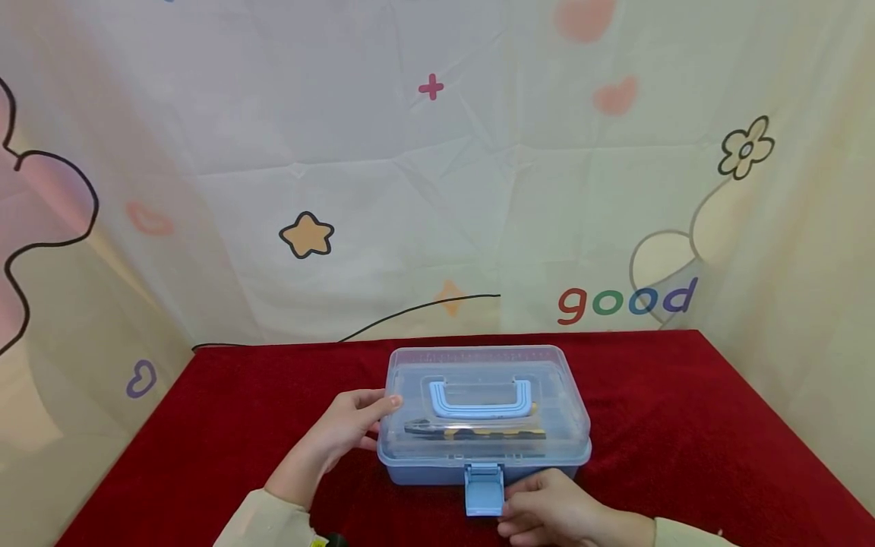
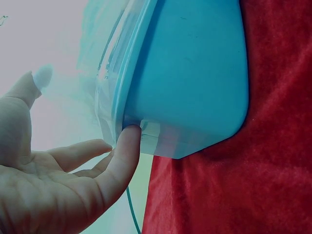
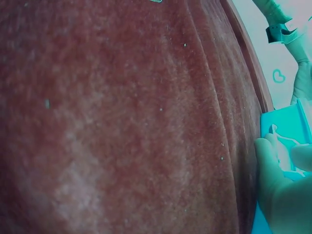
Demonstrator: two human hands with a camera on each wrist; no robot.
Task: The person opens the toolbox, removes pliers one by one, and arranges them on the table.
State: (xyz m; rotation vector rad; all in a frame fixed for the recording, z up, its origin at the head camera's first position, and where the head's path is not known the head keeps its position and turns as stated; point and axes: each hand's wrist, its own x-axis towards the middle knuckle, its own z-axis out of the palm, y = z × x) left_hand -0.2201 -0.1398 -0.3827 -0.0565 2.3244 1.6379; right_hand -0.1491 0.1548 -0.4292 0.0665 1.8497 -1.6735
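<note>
A light blue toolbox [image 1: 417, 475] with a clear lid [image 1: 560, 380] stands in the middle of the head view, its lid down. A blue carrying handle [image 1: 481, 411] lies on the lid. Through the plastic, pliers [image 1: 418, 428] with yellow and black grips show inside. My left hand [image 1: 349, 425] holds the toolbox's left end, thumb on the lid and fingers by the rim; the left wrist view shows a fingertip [image 2: 130, 131] under that rim. At the front, the latch [image 1: 484, 494] sticks out, unfastened. My right hand [image 1: 547, 505] pinches its right edge, with some fingertips hidden behind it.
Red cloth [image 1: 273, 387] covers the table under the toolbox. Behind the table's far edge hangs a pale printed curtain [image 1: 383, 190], which continues down both sides. A dark band with a yellow tag [image 1: 319, 541] shows at my left sleeve.
</note>
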